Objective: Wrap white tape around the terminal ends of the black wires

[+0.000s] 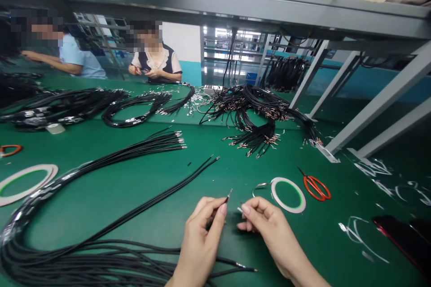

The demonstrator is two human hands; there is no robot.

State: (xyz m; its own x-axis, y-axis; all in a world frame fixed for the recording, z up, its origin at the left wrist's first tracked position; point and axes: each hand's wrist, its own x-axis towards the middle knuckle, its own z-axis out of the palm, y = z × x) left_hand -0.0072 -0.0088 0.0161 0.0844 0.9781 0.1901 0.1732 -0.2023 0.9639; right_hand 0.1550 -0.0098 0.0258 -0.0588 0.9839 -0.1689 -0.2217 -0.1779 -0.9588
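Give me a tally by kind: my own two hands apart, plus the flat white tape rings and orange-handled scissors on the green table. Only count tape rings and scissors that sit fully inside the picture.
Left hand: 1
Right hand: 1
White tape ring: 1
Orange-handled scissors: 1
Total: 4

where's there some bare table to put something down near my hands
Two mostly bare patches: one beyond your right hand, below the right tape roll and orange scissors, bordered by white scraps; another between that roll and the loose cable ends. Crowded: the lower left, under the long cable bundle.
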